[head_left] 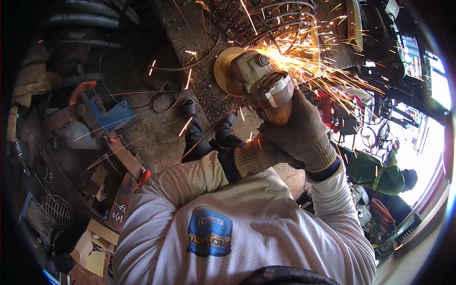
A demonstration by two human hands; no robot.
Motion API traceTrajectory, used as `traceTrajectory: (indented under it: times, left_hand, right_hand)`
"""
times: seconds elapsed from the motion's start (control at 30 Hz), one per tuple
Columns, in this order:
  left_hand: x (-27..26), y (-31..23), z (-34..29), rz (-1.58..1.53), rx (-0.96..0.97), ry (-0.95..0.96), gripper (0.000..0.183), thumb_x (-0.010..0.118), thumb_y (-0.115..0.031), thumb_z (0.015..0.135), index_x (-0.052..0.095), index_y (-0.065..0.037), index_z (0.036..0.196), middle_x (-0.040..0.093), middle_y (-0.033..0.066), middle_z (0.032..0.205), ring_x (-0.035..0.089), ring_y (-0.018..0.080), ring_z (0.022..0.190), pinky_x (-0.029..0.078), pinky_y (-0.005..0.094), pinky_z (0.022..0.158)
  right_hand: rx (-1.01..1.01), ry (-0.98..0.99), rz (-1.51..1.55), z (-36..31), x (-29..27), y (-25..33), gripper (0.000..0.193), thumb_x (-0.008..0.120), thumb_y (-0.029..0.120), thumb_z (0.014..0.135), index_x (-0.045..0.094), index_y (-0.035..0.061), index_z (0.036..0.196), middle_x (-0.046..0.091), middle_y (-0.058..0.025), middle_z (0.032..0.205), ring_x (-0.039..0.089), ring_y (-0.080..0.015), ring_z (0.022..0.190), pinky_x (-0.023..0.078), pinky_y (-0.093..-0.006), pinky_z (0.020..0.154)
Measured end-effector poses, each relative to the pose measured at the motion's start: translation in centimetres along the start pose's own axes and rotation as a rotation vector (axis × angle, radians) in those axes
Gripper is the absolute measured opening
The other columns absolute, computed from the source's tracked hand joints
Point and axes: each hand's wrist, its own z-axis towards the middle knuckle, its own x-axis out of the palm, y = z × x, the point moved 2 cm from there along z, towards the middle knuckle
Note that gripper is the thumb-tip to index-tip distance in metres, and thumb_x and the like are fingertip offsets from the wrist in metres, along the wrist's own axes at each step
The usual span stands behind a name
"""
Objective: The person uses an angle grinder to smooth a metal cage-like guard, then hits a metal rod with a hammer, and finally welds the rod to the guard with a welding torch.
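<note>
My right hand [305,135], in a knitted work glove, is wrapped around the body of an angle grinder [266,85]. My left hand [259,156], gloved too, grips the grinder's rear from below, its fingers partly hidden behind the right hand. A round tan disc or guard [227,71] shows at the tool's left side. Bright orange sparks [304,57] fan out to the right from its far side. Just beyond lies a frame of curved metal rods [270,19]; the contact point is lost in the glare.
A studded metal plate [197,52] lies under the rods. Cables [164,99] trail across the floor. At left stand a blue and red metal tool [107,111], a wire basket [58,209] and a cardboard box [95,242]. Another person in green [377,173] is at the right, near bicycles [373,135].
</note>
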Motion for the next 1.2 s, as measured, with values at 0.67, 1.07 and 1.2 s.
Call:
traceTrajectory:
  times: [0.67, 1.07, 1.2]
  left_hand:
    - [-1.4, 0.6, 0.8, -0.67, -0.025, 0.223, 0.071, 0.039, -0.047, 0.109, 0.017, -0.001, 0.158, 0.035, 0.0292, 0.155, 0.043, 0.0463, 0.141, 0.041, 0.0657, 0.115]
    - [-2.1, 1.2, 1.6, -0.635, -0.047, 0.179, 0.067, 0.037, -0.043, 0.111, 0.016, -0.001, 0.157, 0.035, 0.0295, 0.155, 0.044, 0.0448, 0.141, 0.042, 0.0643, 0.115]
    - [-1.7, 1.3, 2.5, -0.652, -0.103, 0.088, 0.065, 0.036, -0.042, 0.111, 0.016, 0.0, 0.157, 0.035, 0.0294, 0.155, 0.044, 0.0444, 0.141, 0.042, 0.064, 0.115]
  right_hand:
    - [0.014, -0.016, -0.058, -0.4, -0.7, 0.6, 0.073, 0.083, 0.015, 0.071, 0.054, 0.0027, 0.137, 0.071, -0.0169, 0.117, 0.071, -0.0258, 0.107, 0.057, -0.0392, 0.09]
    - [0.07, 0.027, -0.093, -0.3, -0.7, 0.3, 0.069, 0.084, 0.035, 0.074, 0.056, 0.0052, 0.129, 0.07, -0.0224, 0.115, 0.068, -0.0403, 0.111, 0.056, -0.0472, 0.093]
    - [0.068, 0.009, -0.056, -0.5, -0.9, 0.7, 0.07, 0.083, 0.035, 0.075, 0.055, 0.0058, 0.132, 0.071, -0.0225, 0.114, 0.069, -0.0413, 0.109, 0.056, -0.0482, 0.092]
